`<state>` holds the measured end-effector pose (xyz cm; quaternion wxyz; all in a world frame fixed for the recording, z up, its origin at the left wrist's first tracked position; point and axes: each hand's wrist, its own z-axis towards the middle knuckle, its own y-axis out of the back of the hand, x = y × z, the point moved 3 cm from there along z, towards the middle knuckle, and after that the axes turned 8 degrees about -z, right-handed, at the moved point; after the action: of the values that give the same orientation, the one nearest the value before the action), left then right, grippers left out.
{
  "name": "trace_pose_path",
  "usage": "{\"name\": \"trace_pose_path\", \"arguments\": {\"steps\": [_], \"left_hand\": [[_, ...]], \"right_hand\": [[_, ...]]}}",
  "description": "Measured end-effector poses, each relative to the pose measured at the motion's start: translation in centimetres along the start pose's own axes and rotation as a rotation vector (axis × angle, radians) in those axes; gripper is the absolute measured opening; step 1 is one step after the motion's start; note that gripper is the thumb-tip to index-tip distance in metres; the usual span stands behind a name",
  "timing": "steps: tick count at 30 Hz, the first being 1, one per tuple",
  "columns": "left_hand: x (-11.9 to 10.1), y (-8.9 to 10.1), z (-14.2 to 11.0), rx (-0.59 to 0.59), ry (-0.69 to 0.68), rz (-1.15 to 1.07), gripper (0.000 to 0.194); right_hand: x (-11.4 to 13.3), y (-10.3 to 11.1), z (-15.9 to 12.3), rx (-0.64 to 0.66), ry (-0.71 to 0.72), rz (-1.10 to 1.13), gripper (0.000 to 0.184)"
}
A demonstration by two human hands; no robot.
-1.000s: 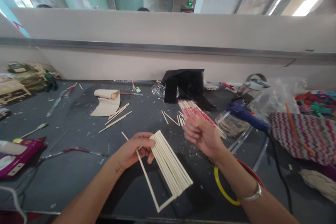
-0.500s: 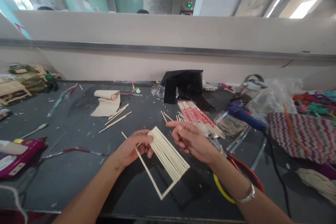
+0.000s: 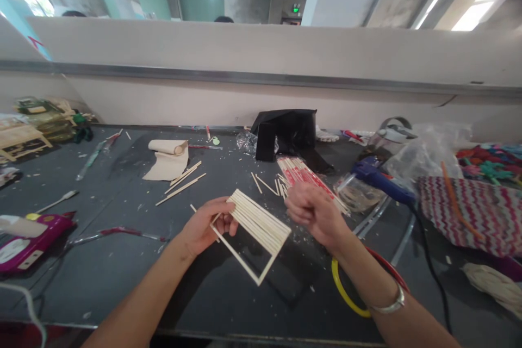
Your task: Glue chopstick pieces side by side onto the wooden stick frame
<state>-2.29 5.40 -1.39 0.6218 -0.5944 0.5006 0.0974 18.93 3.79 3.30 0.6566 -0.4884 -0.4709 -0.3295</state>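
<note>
My left hand pinches a flat panel of thin wooden sticks near its upper left corner, thumb on top. Several sticks lie side by side in the panel, and single sticks border an open gap on its near side. The panel is held tilted above the dark table. To the right of it my right hand is closed in a loose fist, apart from the panel, with nothing showing in it. Just behind that fist lies a red-and-clear packet of sticks, partly hidden by the hand.
Loose sticks lie beside a roll of beige cloth. A blue glue gun with a black cord lies at right, near a yellow-and-red ring under my right forearm. A magenta device sits at left; a black bag stands behind.
My right hand moved left toward the panel with its index finger stretched out, then drew back right and closed again. My left hand has turned the panel, swinging its near end up and to the right.
</note>
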Motion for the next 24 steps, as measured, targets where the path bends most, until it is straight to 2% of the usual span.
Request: {"name": "trace_pose_path", "arguments": {"steps": [5, 7, 9, 12, 13, 16, 20, 24], "left_hand": [[-0.8, 0.8, 0.4, -0.229, -0.129, -0.224, 0.002], [-1.1, 1.2, 0.5, -0.317, -0.172, -0.283, 0.004], [-1.3, 1.4, 0.6, -0.372, -0.207, -0.304, 0.005], [-1.3, 1.5, 0.5, -0.406, -0.230, -0.326, 0.005], [-1.2, 1.4, 0.5, -0.406, -0.234, -0.330, 0.005], [-0.9, 1.1, 0.5, -0.376, -0.229, -0.327, 0.004], [-0.2, 0.8, 0.6, -0.336, -0.202, -0.317, 0.007], [0.2, 0.4, 0.7, -0.302, -0.215, -0.290, 0.012]], "right_hand": [[2.0, 2.3, 0.1, -0.250, 0.199, 0.131, 0.044], [1.5, 2.6, 0.3, -0.319, 0.213, 0.132, 0.044], [0.2, 2.2, 0.6, -0.337, 0.154, 0.106, 0.041], [-2.4, 0.4, 0.9, -0.238, 0.002, -0.023, 0.022], [-3.2, -0.3, 0.8, -0.181, -0.039, -0.090, 0.022], [-4.9, -2.1, 0.7, -0.014, -0.116, -0.273, 0.038], [-5.9, -3.4, 0.9, 0.110, -0.178, -0.392, 0.057], [-6.6, -4.5, 1.9, 0.134, -0.194, -0.506, 0.045]]}}
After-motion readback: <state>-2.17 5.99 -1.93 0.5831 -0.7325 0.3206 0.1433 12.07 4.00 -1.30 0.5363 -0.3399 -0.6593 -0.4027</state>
